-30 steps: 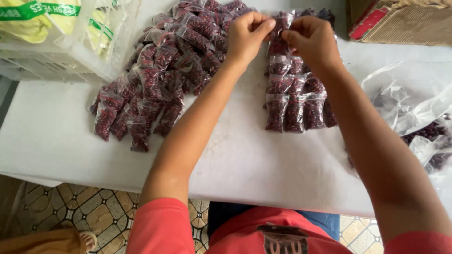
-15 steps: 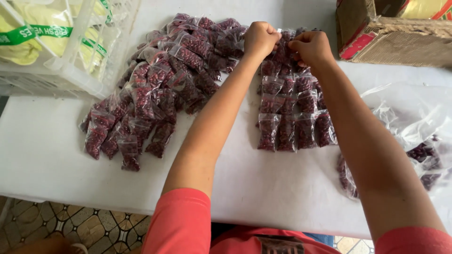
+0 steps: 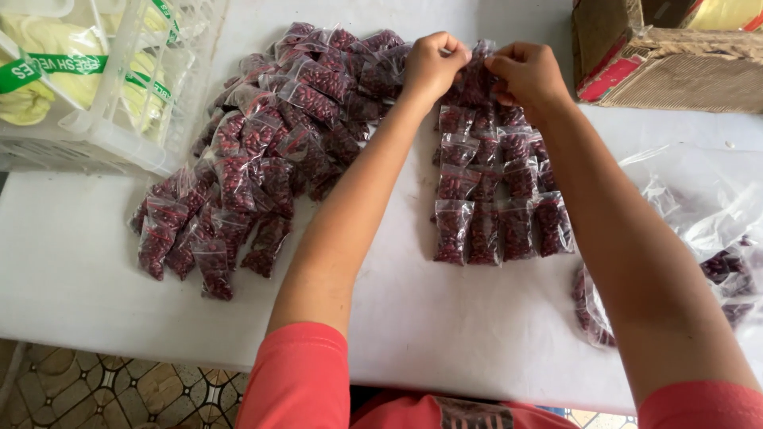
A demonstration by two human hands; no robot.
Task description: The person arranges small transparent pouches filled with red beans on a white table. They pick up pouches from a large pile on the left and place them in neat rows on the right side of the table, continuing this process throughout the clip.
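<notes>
My left hand and my right hand both pinch the top of one small clear packet of red beans at the far end of the table. Below it, several filled packets lie in neat overlapping rows. A loose heap of the same packets sprawls to the left of my left arm.
A white plastic crate holding yellow-green bagged goods stands at the far left. A worn cardboard box sits at the far right. A large clear bag with loose red beans lies at the right edge of the white table. Patterned floor tiles show below.
Both hands stay together at the top of the neat rows, gripping a packet. The camera view has shifted, so the table appears lower and more to the right.
</notes>
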